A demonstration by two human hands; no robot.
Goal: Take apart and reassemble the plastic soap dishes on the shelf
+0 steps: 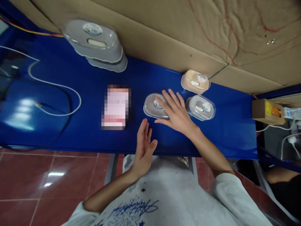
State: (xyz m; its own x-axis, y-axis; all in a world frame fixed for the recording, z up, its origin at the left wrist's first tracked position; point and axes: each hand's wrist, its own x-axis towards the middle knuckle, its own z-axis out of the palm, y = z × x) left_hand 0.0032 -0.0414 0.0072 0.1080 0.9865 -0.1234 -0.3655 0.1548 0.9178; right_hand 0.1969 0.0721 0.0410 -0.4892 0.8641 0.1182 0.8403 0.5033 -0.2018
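In front of me a small grey oval container with a clear lid lies on the blue table. My right hand is over its right side, fingers spread, covering part of the lid and its round label; whether the palm presses on it I cannot tell. Just below the container, near the table's front edge, my left hand is held up with fingers stretched and thumb apart, holding nothing. Right of my right hand stands another grey container, with a peach-coloured container behind it.
Stacked larger grey containers stand at the back left by the cardboard wall. A pixelated flat object lies left of centre. A white cable loops across the blue table. A cardboard box sits at far right.
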